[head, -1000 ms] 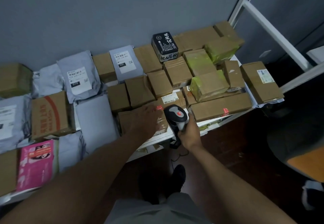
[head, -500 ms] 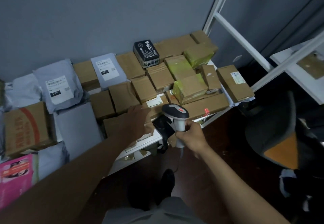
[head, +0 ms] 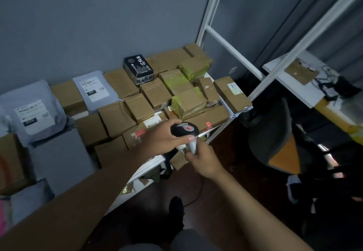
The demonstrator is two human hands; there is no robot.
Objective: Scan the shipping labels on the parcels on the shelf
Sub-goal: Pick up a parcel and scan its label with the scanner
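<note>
Both hands on the scanner [head: 184, 131] at the shelf's [head: 149, 167] front edge: left hand [head: 163, 136] gripping its head, right hand [head: 202, 158] its handle. Nothing showing any scans done; plenty of parcels [head: 157, 95] left, probably.

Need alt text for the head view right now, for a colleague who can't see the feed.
Both hands hold a handheld barcode scanner at the front edge of a white shelf: the left hand grips its black head, the right hand its grey handle. The shelf is packed with brown cardboard boxes, grey mailer bags with printed labels, and one black box.
</note>
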